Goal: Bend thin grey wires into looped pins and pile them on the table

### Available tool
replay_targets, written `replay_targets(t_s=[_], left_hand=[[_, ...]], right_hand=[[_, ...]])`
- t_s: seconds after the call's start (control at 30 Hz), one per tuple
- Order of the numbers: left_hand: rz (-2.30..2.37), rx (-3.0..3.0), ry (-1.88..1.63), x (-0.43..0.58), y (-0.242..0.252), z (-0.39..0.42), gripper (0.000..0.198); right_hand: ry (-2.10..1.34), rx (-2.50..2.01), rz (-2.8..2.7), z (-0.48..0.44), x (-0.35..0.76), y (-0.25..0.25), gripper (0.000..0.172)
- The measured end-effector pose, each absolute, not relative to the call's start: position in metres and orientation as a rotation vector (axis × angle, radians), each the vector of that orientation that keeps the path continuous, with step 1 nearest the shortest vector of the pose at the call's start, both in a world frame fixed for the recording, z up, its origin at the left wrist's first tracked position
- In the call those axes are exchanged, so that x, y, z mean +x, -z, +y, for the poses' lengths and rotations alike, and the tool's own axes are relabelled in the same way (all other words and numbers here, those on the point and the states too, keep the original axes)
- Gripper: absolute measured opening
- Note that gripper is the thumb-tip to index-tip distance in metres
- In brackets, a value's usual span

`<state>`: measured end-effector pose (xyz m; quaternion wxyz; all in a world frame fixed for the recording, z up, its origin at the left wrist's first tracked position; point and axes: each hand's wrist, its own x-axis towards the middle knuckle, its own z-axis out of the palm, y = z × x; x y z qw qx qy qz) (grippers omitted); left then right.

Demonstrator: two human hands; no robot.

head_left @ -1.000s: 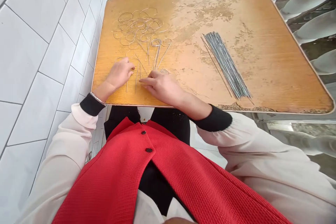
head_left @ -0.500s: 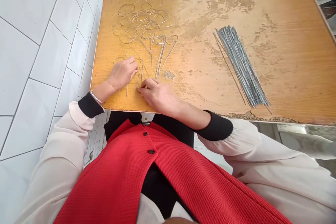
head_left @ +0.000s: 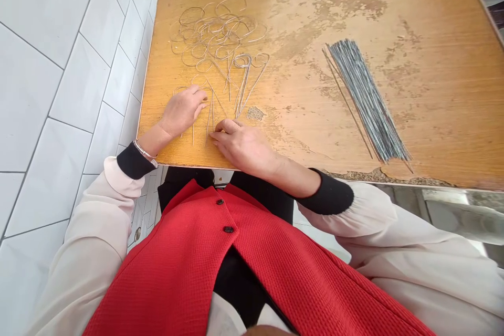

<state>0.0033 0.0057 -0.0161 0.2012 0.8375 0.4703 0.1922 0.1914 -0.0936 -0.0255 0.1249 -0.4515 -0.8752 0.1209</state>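
Note:
My left hand (head_left: 181,110) rests curled on a worn wooden table (head_left: 433,37), its fingertips pressing the looped end of a thin bent wire (head_left: 208,115). My right hand (head_left: 242,144) lies beside it, thumb and fingers pinched on the wire's lower ends near the table's front edge. Just beyond my hands lies a pile of looped wires (head_left: 218,37) with several long-stemmed loops fanning toward me.
A bundle of straight grey wires (head_left: 366,100) lies to the right on the table. White floor tiles (head_left: 47,89) run along the left. The table's front edge is chipped near the bundle. I wear a red vest over pale sleeves with black cuffs.
My right hand has slid a little toward the front edge along the wire. The view has shifted slightly; my left hand stays in place.

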Motion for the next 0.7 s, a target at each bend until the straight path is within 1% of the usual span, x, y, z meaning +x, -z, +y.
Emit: replay_targets(t_s=[0.1, 0.2, 0.3, 0.43, 0.6, 0.7], left_hand=[[1.341, 2.354, -0.616, -0.007, 0.007, -0.002, 0.014], [1.328, 2.184, -0.813, -0.022, 0.002, -0.009, 0.009], [1.367, 2.082, -0.873, -0.033, 0.001, -0.015, 0.007], [1.386, 2.187, -0.82, -0.035, 0.003, -0.02, 0.012], [1.333, 2.355, -0.653, -0.019, 0.013, -0.015, 0.015], [1.334, 2.357, -0.654, -0.009, 0.019, -0.007, 0.015]], right_hand=[[-0.356, -1.375, -2.545, -0.094, 0.195, 0.021, 0.041], [-0.339, -1.428, -2.534, -0.095, 0.199, 0.018, 0.043], [-0.303, -1.43, -2.523, -0.095, 0.2, 0.017, 0.044], [-0.256, -1.453, -2.559, -0.093, 0.194, 0.019, 0.042], [-0.221, -1.441, -2.572, -0.097, 0.193, 0.023, 0.039], [-0.222, -1.412, -2.561, -0.108, 0.199, 0.025, 0.038]])
